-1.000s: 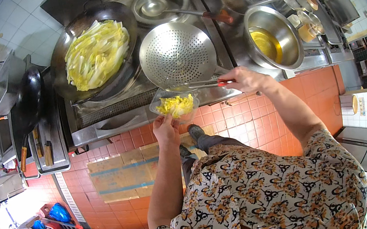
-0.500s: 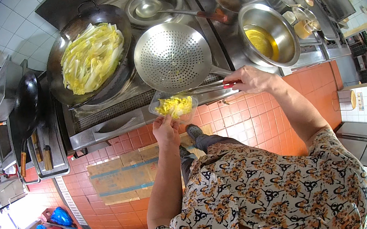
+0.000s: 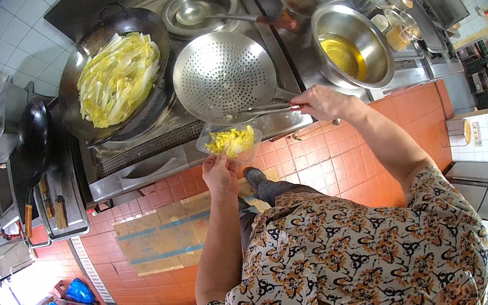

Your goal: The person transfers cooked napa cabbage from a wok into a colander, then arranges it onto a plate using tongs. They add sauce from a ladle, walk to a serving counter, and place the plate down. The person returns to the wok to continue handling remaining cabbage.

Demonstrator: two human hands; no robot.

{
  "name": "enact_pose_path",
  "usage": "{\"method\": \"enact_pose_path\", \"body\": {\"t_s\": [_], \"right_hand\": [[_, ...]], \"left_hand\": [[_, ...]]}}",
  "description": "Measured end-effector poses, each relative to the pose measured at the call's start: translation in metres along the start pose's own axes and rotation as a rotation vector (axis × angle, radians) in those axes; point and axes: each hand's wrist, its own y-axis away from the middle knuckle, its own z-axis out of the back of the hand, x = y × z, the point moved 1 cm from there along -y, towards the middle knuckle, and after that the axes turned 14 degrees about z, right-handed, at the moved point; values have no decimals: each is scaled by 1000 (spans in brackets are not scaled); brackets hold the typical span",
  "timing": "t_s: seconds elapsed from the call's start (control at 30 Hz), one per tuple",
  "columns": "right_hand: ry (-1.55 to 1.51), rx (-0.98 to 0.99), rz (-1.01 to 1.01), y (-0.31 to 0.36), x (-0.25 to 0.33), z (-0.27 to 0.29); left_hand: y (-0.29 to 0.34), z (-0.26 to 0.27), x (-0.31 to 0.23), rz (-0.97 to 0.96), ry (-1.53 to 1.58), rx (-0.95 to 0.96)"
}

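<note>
My left hand [image 3: 220, 173] grips a clear plastic container [image 3: 254, 146] by its near left side. Chopped yellow-and-white leafy cabbage [image 3: 229, 141] lies inside it. My right hand [image 3: 325, 103] is closed round the red-marked end of slim metal tongs [image 3: 266, 110], whose tips reach left over the near edge of a large perforated strainer [image 3: 224, 74]. The strainer rests on the stove just beyond the container. At the left a dark wok [image 3: 74, 106] holds a big heap of cut cabbage [image 3: 119, 79].
A steel bowl of yellow oil [image 3: 344, 58] stands right of the strainer. Behind it lie a ladle [image 3: 193, 13] in a round pan and other bowls. A black wok [image 3: 37, 137] leans at the left. Flattened cardboard [image 3: 162, 239] covers part of the red tiled floor.
The tongs' tips have moved up and away from the cabbage in the container to the strainer's near edge. My right hand has shifted slightly left and up. My left hand stays nearly still.
</note>
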Motion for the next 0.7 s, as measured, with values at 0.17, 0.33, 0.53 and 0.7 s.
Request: {"method": "enact_pose_path", "body": {"t_s": [0.17, 0.33, 0.53, 0.7], "right_hand": [[-128, 38, -113, 15, 37, 27], [-14, 42, -151, 1, 16, -2], [-192, 102, -27, 9, 43, 9], [-92, 10, -73, 7, 23, -2]], "left_hand": [[9, 7, 8, -5, 26, 6], [14, 7, 11, -9, 12, 20], [22, 8, 12, -12, 32, -13], [19, 12, 14, -9, 36, -1]]}}
